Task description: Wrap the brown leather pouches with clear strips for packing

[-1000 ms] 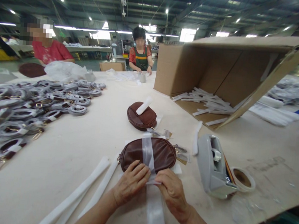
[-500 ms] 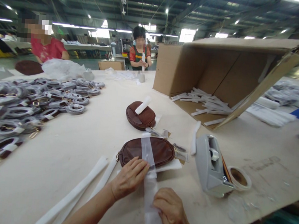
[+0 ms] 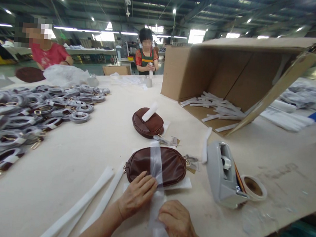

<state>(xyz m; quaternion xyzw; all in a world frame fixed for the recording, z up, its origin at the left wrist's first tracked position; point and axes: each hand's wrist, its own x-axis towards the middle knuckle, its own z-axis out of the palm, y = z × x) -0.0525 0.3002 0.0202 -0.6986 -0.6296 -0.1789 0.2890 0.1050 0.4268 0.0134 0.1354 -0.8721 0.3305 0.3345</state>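
Observation:
A dark brown oval leather pouch (image 3: pixel 171 166) lies on the table with a translucent plastic strip (image 3: pixel 156 160) running across its middle and down towards me. My left hand (image 3: pixel 139 194) rests at the pouch's lower edge, its fingers together and closed on the strip there. Lower down the same strip, my right hand (image 3: pixel 179 221) is closed, pinching it between thumb and fingers. Metal rings sit at both ends of the pouch, and a clear-wrapped tag (image 3: pixel 192 163) lies at its right end. White sheeting shows beneath it.
Behind is a second brown pouch (image 3: pixel 143 126) with a white roll on top. A grey tape dispenser (image 3: pixel 218 180) and tape roll (image 3: pixel 254 188) stand right, near an open cardboard box (image 3: pixel 177 73). Wrapped straps (image 3: pixel 18 137) pile left; white strips (image 3: pixel 81 203) lie nearer. Two people are across the table.
My left hand has slid slightly down towards me along the strip, uncovering more of the pouch. My right hand has shifted slightly left, still gripping the strip.

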